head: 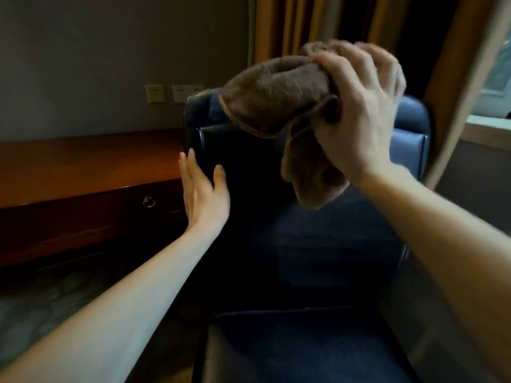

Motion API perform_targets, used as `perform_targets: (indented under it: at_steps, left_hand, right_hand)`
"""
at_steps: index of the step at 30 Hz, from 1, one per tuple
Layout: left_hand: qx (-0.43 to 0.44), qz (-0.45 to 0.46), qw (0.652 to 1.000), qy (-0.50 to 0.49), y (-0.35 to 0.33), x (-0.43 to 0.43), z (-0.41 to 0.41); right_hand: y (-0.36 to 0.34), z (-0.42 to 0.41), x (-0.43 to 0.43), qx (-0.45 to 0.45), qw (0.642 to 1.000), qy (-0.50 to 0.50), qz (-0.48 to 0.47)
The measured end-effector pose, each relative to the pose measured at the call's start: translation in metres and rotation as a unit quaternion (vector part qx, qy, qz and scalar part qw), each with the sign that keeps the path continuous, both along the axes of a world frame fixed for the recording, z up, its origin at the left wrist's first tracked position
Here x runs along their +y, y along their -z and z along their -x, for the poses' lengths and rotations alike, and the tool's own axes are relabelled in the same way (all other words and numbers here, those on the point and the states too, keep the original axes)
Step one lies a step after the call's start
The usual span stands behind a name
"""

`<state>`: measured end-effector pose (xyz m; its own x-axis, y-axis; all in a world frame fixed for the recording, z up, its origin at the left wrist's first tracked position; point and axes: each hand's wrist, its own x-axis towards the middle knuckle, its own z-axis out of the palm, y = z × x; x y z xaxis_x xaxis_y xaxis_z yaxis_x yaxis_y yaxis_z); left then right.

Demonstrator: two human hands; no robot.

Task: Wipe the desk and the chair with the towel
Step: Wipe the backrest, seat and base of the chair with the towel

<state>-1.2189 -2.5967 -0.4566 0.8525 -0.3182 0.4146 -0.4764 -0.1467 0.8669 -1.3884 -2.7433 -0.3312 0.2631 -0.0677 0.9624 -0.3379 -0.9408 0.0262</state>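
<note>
Chair step, by my read. My right hand [356, 114] is up at the top of the chair [409, 128] backrest, fingers curled tight around the bunched brown towel [276, 106]. The towel is wadded in the fist. One fold sticks out toward the desk side of the chair and a loose tail hangs down in front of the backrest. I can't tell whether the cloth touches the top edge or sits just above it; that part is blurred.

My left hand [203, 194] is lower, at the chair's desk-side armrest [218, 136]. Fingers are straight, thumb spread, nothing held. It looks flat against the armrest's outer face, probably to steady the chair, but contact isn't clear.

The desk [83, 161] sits just beside the chair on that side, its drawer ring pull [148, 202] near my left wrist. Can't judge from here whether the desk has been wiped.

Next move, as I see it: press the towel onto the backrest top, drag down the front face, then do the seat and armrests. Needs a flatter pad of cloth under the palm. Risks are the hanging tail bunching and the chair shifting if it isn't braced.
</note>
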Motion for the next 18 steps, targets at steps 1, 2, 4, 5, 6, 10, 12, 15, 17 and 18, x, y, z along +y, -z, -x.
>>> perform_targets:
  at_steps: [1,2,4,5,6,10,12,15,17,18]
  left_hand:
    - [-0.017,-0.003,1.000,-0.016,-0.005,-0.007,0.003]
    - [-0.030,-0.013,0.999,-0.043,-0.007,-0.013,0.006]
    - [-0.058,-0.048,0.992,-0.105,0.000,-0.026,0.011]
    - [-0.068,-0.058,0.988,-0.127,0.006,-0.031,0.011]
    - [-0.076,-0.063,0.985,-0.144,0.013,-0.034,0.010]
    - [-0.136,-0.074,0.960,-0.234,0.035,-0.045,0.004]
    - [-0.154,-0.086,0.952,-0.249,0.041,-0.051,0.001]
    - [-0.179,-0.097,0.945,-0.258,0.047,-0.059,-0.007]
    - [-0.197,-0.080,0.941,-0.262,0.049,-0.067,-0.010]
    - [-0.206,-0.076,0.942,-0.256,0.051,-0.072,-0.010]
  right_hand:
    - [-0.007,-0.010,-0.008,0.049,0.998,0.040,-0.001]
    - [-0.006,-0.021,-0.017,0.112,0.991,0.066,-0.019]
    - [0.018,-0.042,-0.034,0.231,0.966,0.086,-0.073]
    - [0.035,-0.050,-0.040,0.262,0.957,0.089,-0.085]
    - [0.052,-0.055,-0.045,0.269,0.955,0.090,-0.086]
    - [0.099,-0.056,-0.045,0.210,0.974,0.077,-0.041]
    - [0.135,-0.049,-0.040,0.193,0.980,0.055,-0.004]
    - [0.210,-0.034,-0.028,0.193,0.980,0.036,0.028]
    - [0.249,-0.025,-0.025,0.198,0.979,0.038,0.033]
    - [0.265,-0.020,-0.025,0.203,0.978,0.040,0.030]
